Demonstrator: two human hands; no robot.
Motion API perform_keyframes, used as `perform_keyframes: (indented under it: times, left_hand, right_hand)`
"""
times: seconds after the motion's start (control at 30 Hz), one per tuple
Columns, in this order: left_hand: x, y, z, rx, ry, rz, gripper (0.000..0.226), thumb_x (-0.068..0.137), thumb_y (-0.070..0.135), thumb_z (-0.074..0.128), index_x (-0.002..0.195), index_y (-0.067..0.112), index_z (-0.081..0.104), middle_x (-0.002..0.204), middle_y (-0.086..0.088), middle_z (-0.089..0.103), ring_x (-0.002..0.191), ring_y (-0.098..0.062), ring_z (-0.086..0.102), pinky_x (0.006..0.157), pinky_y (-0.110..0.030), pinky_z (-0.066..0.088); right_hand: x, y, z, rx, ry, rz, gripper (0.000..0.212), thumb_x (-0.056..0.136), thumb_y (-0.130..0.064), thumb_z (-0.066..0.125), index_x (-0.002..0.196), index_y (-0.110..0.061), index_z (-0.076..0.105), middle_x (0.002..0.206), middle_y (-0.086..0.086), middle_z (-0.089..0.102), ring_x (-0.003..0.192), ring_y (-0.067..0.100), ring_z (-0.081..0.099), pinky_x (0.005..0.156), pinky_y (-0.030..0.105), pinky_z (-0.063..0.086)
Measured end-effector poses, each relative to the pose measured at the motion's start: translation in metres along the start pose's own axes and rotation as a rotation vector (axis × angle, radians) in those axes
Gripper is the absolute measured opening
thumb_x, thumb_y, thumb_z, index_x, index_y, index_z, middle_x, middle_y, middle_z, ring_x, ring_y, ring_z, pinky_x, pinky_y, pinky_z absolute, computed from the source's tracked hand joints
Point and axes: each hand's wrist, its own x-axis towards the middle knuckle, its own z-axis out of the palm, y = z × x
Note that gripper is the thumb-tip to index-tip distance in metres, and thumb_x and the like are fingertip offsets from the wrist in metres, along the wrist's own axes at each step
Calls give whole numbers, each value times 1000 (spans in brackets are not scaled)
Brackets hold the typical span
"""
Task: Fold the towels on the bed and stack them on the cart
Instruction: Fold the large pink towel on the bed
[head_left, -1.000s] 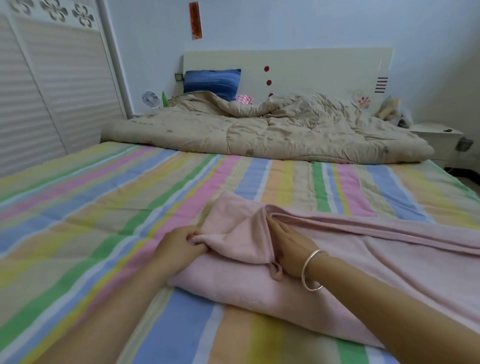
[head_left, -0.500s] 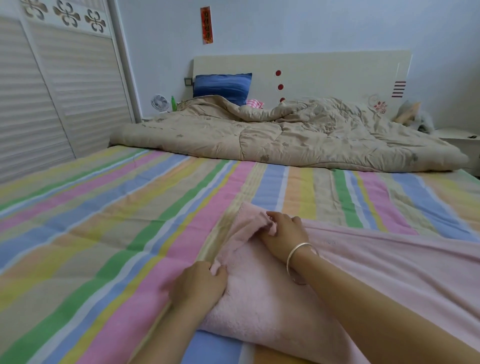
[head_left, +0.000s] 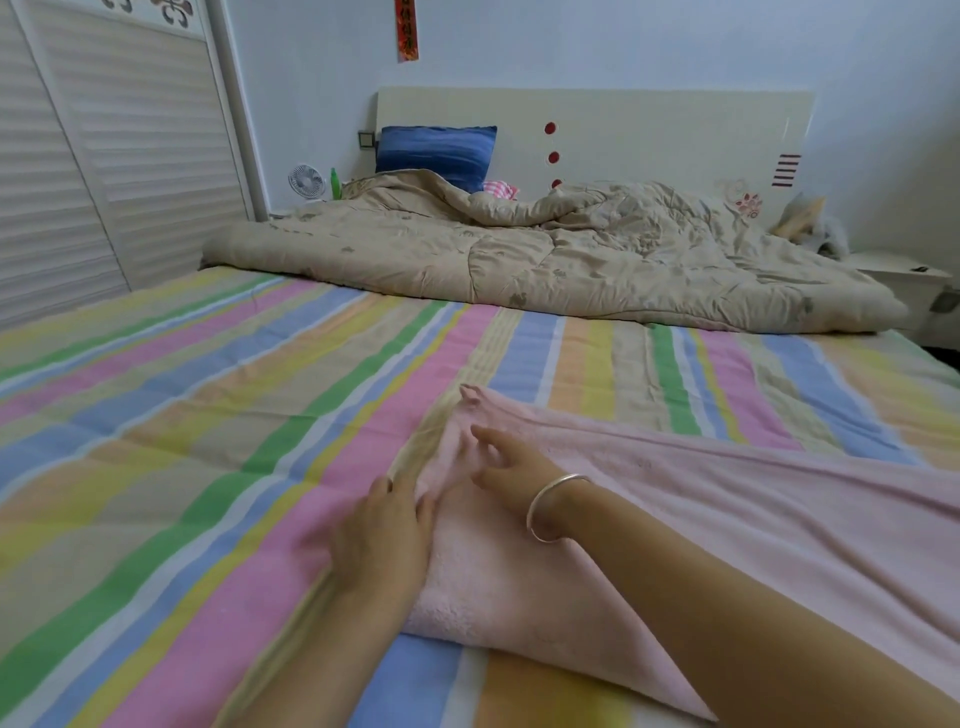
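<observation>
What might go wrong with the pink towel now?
Neither the left hand nor the right hand grips the pink towel, so its lined-up end might slip apart. The rest lies loose and wrinkled toward the right, so the next fold may come out crooked.

Your pink towel (head_left: 675, 519) lies folded over on the striped bed (head_left: 208, 415), stretching off to your right. Its left end is doubled, with one small corner poking up at the far edge.

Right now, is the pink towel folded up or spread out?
Partly folded: the pink towel lies doubled, one layer over another, but runs long across the bed and out of view rightward.
</observation>
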Motion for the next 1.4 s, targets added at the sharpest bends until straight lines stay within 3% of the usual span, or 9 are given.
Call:
perform_keyframes:
  times: [0.13, 0.27, 0.43, 0.57, 0.7, 0.93, 1.0, 1.17, 1.4]
  left_hand:
    - [-3, 20, -7, -21, 153, 224, 36, 73, 9, 75, 107, 14, 65, 103, -3, 65, 85, -29, 62, 63, -40, 51]
    - [-35, 89, -21, -238, 69, 390, 34, 90, 25, 53, 121, 18, 64, 130, -2, 61, 115, -24, 60, 95, -39, 47]
    - [-87, 191, -16, -196, -250, 499, 73, 83, 48, 10, 148, 26, 34, 158, 2, 27, 145, -12, 25, 116, -27, 17]
    - [-124, 254, 8, -96, -312, 567, 99, 66, 51, -18, 152, 29, 25, 162, 2, 17, 148, -13, 15, 119, -31, 9]
    - [-148, 314, 16, -34, -342, 597, 106, 59, 51, -21, 154, 26, 20, 163, -1, 14, 149, -14, 10, 120, -35, 7]
    - [-165, 402, 35, 57, -503, 758, 96, 72, 63, -18, 156, 18, -1, 163, -7, -10, 150, -19, -12, 120, -40, -6]
    - [-169, 423, 40, 69, -533, 791, 80, 89, 62, -6, 156, 19, -3, 163, -8, -12, 149, -19, -14, 121, -40, -8]
    - [-174, 461, 54, 20, -542, 796, 111, 57, 70, -21, 155, 20, -7, 162, -6, -14, 149, -16, -13, 120, -38, -7]
    - [-172, 480, 66, -9, -533, 756, 103, 66, 72, -17, 155, 21, -8, 163, -2, -12, 149, -13, -13, 121, -39, -7]
  right_hand:
    - [-62, 13, -14, -256, -6, -78, 54, 98, -18, 46, 149, -28, 30, 158, -4, 23, 148, 15, 10, 117, 28, 10]
    - [-141, 56, -39, -612, 37, -20, 54, 101, -45, 25, 152, -29, 20, 161, -5, 9, 149, 16, -2, 119, 37, -2]
    - [-223, 128, -107, -752, 139, 243, 119, 53, -84, -27, 154, -32, 12, 162, -6, 1, 149, 15, -3, 118, 44, -5]
    - [-289, 202, -173, -761, 239, 485, 88, 78, -79, -6, 152, -36, 13, 162, -7, 3, 149, 17, 0, 119, 45, -2]
    - [-343, 254, -232, -812, 327, 517, 110, 58, -76, -21, 150, -35, 24, 161, -7, 11, 148, 16, 5, 119, 40, 1]
    - [-380, 301, -304, -842, 690, 393, 47, 82, -32, 48, 126, -18, 57, 141, 9, 49, 132, 35, 42, 108, 46, 31]
    - [-386, 314, -321, -841, 643, 494, 44, 92, -43, 48, 133, -26, 49, 140, 1, 49, 130, 26, 41, 107, 37, 29]
    - [-386, 335, -350, -554, 616, 450, 30, 95, -49, 46, 115, -35, 62, 117, -10, 66, 112, 18, 57, 90, 35, 45]
    - [-398, 366, -364, -556, 405, 420, 60, 79, -38, 63, 135, -38, 43, 133, -10, 54, 123, 18, 50, 100, 37, 43]
